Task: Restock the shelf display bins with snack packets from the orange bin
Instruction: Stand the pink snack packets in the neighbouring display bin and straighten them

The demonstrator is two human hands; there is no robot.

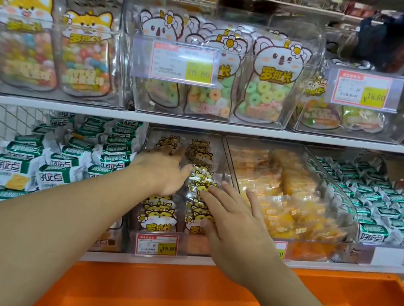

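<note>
Orange bin [198, 300] below shelf front edge shows bare floor, no packets visible; clear display bin [167, 249] on lower shelf looks full of giraffe packets [201, 176]; left hand [163, 170], right hand [232, 218] flat, fingers spread, pressing rows; restock likely near finished.

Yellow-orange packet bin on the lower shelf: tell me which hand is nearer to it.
Right. The right hand lies flat on the cat packets beside the yellow-orange packet bin. The left hand rests farther left, nearer the green packets.
</note>
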